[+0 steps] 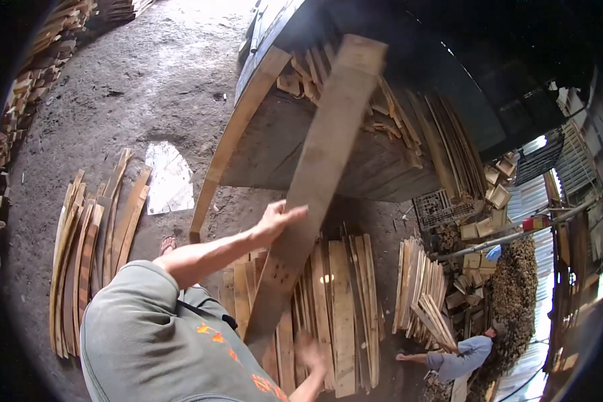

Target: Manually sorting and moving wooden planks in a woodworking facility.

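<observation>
Head view, left to right: stacked offcuts point(27, 87) line the far left edge, and a fan of thin curved slats point(90, 248) lies on the dirt floor point(147, 74) beside a pale sheet point(169, 177). The left hand point(278, 220) reaches out with fingers curled over the edge of a long plank point(321, 181), which stands tilted, its top end up against the wooden platform point(295, 154) and its foot down among the boards point(345, 301) laid side by side below. The right hand point(311, 355) is low and blurred near the plank's foot; whether it grips the plank or only steadies it I cannot tell. Further right a second bundle of slats point(419, 288) rests near a bent-over person point(462, 358) and a heap of bark point(512, 288).

The risk I judge: the left hand has only a fingertip hold on one edge, so the heavy plank could twist, slide off and drop on the boards or a foot. Splinters are likely too.
</observation>
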{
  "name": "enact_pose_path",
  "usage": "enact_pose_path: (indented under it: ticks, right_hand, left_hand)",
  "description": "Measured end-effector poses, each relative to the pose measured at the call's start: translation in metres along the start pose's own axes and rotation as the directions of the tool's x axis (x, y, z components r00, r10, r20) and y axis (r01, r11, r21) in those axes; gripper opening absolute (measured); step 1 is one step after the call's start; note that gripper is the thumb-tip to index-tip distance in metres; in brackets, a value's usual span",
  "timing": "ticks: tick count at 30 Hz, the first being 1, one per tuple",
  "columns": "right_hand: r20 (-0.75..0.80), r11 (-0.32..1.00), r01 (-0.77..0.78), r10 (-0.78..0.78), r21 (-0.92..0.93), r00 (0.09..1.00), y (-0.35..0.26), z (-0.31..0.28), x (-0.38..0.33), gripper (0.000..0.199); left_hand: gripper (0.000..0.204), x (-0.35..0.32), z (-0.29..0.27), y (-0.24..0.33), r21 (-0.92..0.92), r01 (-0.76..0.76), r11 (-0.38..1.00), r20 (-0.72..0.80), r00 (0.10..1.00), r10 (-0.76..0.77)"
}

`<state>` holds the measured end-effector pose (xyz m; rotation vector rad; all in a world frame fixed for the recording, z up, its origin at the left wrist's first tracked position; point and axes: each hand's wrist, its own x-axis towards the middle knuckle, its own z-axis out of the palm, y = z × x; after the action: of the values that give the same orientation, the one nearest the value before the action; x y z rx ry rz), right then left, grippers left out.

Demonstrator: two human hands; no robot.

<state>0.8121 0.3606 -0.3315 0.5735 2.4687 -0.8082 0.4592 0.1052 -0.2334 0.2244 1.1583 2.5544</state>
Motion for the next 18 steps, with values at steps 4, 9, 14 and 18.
enact_pose_path:
  ticks: [4, 9, 14, 18]
  right_hand:
    - [-0.699, 0.727, 0.538, -0.112, 0.427, 0.706, -0.182, -0.150, 0.022, 0.061]
    - [-0.983, 0.288, 0.940, 0.008, 0.181, 0.186, -0.288, -0.221, -0.034, 0.074]
    - [-0.938, 0.538, 0.774, 0.105, 0.334, 0.331, -0.317, -0.169, -0.021, 0.079]
    - [-0.896, 0.551, 0.720, 0.132, 0.421, 0.423, -0.348, -0.087, 0.036, 0.073]
  left_hand:
    - [0.034, -0.050, 0.014, -0.019, 0.237, -0.015, 0.971, 0.183, 0.983, -0.029]
    - [0.043, -0.075, -0.013, -0.017, 0.377, -0.464, 0.801, 0.544, 0.811, 0.214]
    - [0.045, -0.049, -0.087, -0.006, 0.443, -0.144, 0.885, 0.632, 0.750, -0.194]
    - [0.048, 0.011, -0.172, -0.001, 0.631, -0.234, 0.740, 0.691, 0.603, -0.399]
